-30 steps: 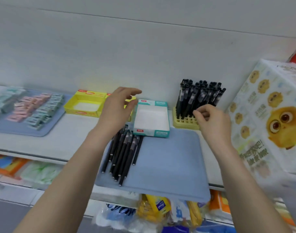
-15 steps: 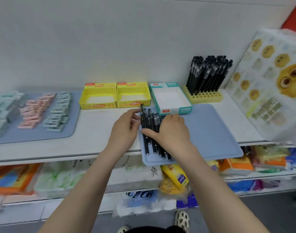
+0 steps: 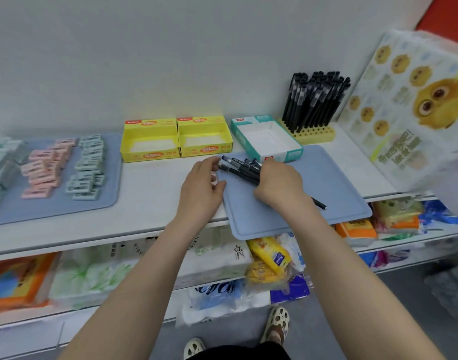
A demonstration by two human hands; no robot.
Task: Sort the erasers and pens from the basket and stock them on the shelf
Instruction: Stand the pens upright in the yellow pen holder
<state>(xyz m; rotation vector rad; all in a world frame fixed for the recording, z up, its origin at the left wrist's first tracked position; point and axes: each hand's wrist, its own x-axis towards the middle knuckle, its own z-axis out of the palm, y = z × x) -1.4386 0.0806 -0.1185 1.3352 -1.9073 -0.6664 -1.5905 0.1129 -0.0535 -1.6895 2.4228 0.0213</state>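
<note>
A bundle of black pens [image 3: 239, 168] lies slanted on the blue tray [image 3: 334, 193] on the white shelf. My right hand [image 3: 279, 184] grips the bundle from above, covering its middle; one pen tip [image 3: 320, 204] sticks out behind my wrist. My left hand [image 3: 201, 185] is at the tray's left edge with curled fingers, its fingertips touching the cap ends of the pens. Pink and green erasers [image 3: 64, 167] lie in rows on a second blue tray [image 3: 53, 206] at the left. More black pens [image 3: 313, 102] stand in a yellow holder [image 3: 316, 133].
Two empty yellow boxes [image 3: 177, 139] and an empty teal box [image 3: 268, 140] stand along the wall behind the tray. A large printed tissue pack [image 3: 415, 105] fills the shelf's right end. Lower shelves hold packaged goods. The tray's front edge overhangs the shelf.
My right hand has gathered the pens and turned them from lengthwise to slanted across the tray. My left hand has stayed by their cap ends. The camera drew back slightly.
</note>
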